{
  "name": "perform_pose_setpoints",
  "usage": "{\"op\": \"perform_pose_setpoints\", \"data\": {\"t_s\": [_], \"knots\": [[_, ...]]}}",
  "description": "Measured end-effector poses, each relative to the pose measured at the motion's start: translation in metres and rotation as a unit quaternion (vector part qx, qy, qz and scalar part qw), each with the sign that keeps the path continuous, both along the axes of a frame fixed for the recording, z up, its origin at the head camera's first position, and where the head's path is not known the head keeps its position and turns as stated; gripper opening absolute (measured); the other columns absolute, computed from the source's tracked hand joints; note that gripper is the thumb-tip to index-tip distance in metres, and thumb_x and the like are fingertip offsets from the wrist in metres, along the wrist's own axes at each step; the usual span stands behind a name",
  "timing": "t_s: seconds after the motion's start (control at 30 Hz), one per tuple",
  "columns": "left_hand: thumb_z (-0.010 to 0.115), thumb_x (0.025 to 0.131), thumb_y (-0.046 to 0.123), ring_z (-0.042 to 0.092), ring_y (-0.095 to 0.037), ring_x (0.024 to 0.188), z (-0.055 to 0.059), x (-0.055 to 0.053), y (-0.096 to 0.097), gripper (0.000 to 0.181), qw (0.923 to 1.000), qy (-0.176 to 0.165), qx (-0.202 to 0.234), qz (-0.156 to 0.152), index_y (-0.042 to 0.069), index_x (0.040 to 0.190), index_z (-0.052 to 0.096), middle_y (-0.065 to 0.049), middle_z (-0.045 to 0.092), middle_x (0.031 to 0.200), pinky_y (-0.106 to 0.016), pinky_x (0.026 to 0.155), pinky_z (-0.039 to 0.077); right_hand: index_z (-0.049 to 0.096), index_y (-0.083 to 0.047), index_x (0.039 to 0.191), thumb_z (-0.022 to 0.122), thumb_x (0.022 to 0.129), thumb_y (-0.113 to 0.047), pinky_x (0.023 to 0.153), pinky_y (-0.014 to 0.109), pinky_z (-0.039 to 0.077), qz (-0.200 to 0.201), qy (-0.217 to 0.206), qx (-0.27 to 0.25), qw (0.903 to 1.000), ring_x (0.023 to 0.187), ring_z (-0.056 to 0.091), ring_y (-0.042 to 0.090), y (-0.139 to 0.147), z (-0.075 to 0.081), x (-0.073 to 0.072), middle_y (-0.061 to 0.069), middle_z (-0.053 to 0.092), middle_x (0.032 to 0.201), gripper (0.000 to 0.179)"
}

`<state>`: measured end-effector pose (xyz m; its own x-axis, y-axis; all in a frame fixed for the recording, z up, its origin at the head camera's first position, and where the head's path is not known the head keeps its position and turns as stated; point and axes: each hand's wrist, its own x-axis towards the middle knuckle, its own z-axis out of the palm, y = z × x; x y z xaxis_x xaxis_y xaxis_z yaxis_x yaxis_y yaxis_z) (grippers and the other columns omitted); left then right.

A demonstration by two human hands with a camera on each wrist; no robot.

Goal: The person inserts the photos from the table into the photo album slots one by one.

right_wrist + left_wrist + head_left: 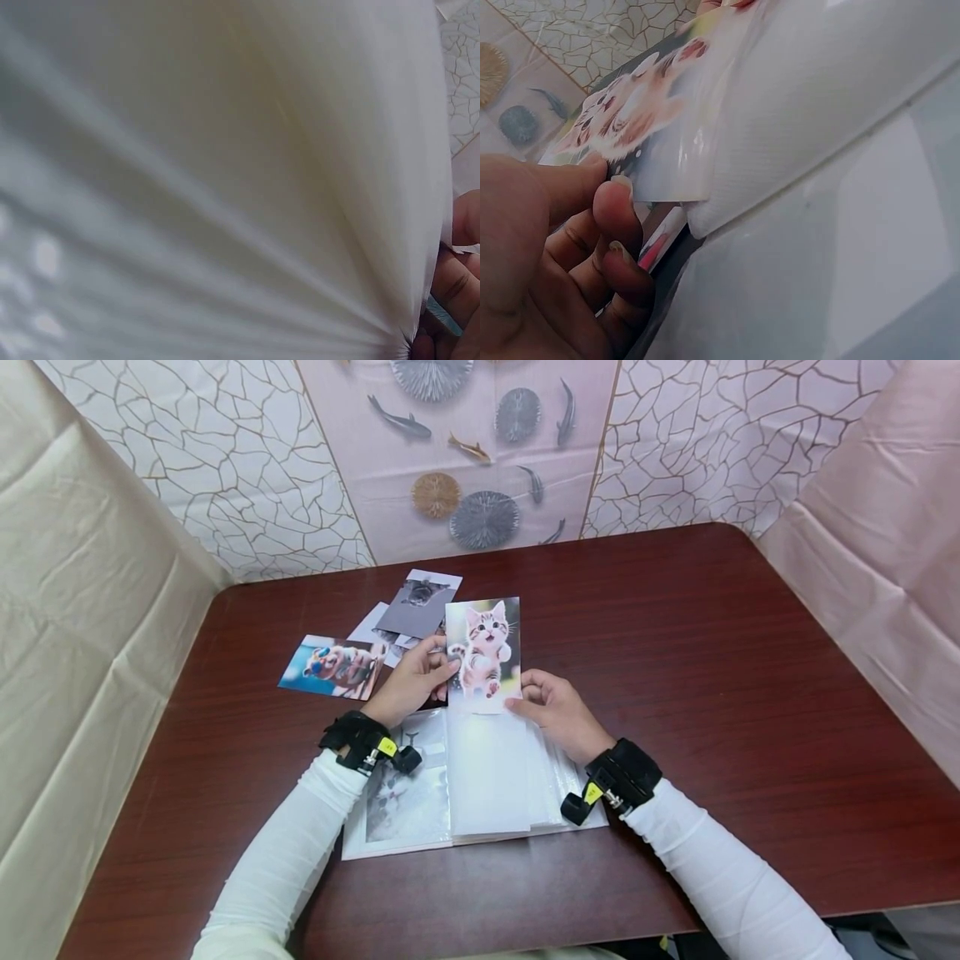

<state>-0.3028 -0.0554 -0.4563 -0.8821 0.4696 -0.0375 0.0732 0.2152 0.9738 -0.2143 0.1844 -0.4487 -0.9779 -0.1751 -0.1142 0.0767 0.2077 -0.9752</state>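
A kitten photo (489, 647) stands at the top of a page in an open photo album (408, 843). My left hand (416, 681) pinches the photo's left edge between thumb and fingers. In the left wrist view, the photo's lower end overlaps the clear sleeve (780, 127). With thumb and curled fingers, my right hand (558, 710) grips the top of the album page (491, 777) beside the photo's lower right corner. The right wrist view shows the white page (300, 187) bunched into creases at the fingers (454, 285). The album's left side holds a pale picture (401, 802).
A blue-toned animal photo (330, 667) lies left of the album on the dark wooden table (720, 693). Behind the left hand is a loose pile with a grey photo (416, 610) on top. Cloth drapes hang around the table's sides and back.
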Motion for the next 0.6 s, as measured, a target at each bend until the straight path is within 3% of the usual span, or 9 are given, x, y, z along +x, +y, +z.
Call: {"op": "perform_pose_setpoints", "data": {"t_s": [0.13, 0.4, 0.6], "knots": [[0.054, 0.105, 0.008, 0.051, -0.013, 0.058, -0.002, -0.0012, -0.0001, 0.028, 1.0, -0.002, 0.002, 0.002, 0.005, 0.131, 0.046, 0.001, 0.053, 0.077, -0.024, 0.056, 0.042, 0.057, 0.0, 0.117, 0.067, 0.097, -0.01, 0.068, 0.023, 0.039, 0.0, 0.004, 0.007, 1.0, 0.072, 0.048, 0.014, -0.0002, -0.0004, 0.0, 0.0, 0.058, 0.08, 0.024], [0.053, 0.105, 0.007, 0.054, -0.013, 0.055, -0.004, -0.0009, -0.0003, 0.007, 0.9996, -0.005, 0.025, -0.011, 0.004, 0.105, 0.046, 0.001, 0.053, 0.073, -0.025, 0.054, 0.039, 0.06, -0.001, 0.117, 0.068, 0.097, -0.01, 0.069, 0.023, 0.042, 0.003, 0.01, 0.017, 0.9998, 0.076, 0.054, 0.015, -0.0005, -0.0007, -0.0001, 0.004, 0.068, 0.088, 0.024], [0.054, 0.105, 0.009, 0.057, -0.013, 0.056, -0.0024, -0.001, -0.0005, 0.008, 0.9998, -0.007, 0.019, -0.004, 0.005, 0.105, 0.047, 0.0, 0.055, 0.075, -0.025, 0.055, 0.041, 0.06, -0.001, 0.119, 0.069, 0.096, -0.009, 0.067, 0.022, 0.042, -0.002, 0.009, 0.01, 0.9999, 0.073, 0.052, 0.014, -0.0011, -0.001, -0.0009, 0.002, 0.066, 0.086, 0.026]]}}
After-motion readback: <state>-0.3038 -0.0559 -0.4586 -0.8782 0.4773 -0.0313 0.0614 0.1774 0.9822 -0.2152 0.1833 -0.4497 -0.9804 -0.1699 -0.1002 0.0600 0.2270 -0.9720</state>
